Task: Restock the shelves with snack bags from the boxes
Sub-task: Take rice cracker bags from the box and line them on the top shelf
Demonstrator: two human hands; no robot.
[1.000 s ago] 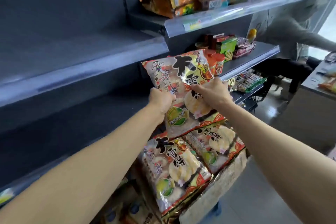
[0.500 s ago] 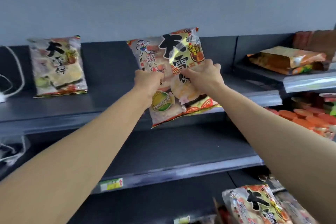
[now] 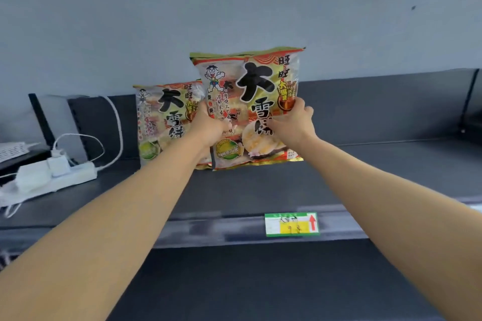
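- Since half a second ago, the glossy plastic snack bag with big black characters, red trim and printed rice crackers (image 3: 250, 101) has gone from mid-air in front of the shelving to the dark grey metal top shelf (image 3: 378, 177). It now stands upright there with its lower edge down at the shelf surface.
- The left hand (image 3: 208, 128) grips the bag's left edge and the right hand (image 3: 292, 125) grips its right side. The hands are apart, with the bag's width between them.
- A second matching snack bag (image 3: 161, 125) stands upright at the held bag's 9 o'clock, and the held bag overlaps its right edge.
- A green, yellow and white price label (image 3: 291, 224) sits on the shelf's front rail, at about 5 o'clock from the held bag.
- A white power strip with plugged adapters (image 3: 60, 177) lies at the shelf's 9 o'clock end, well apart from both bags.
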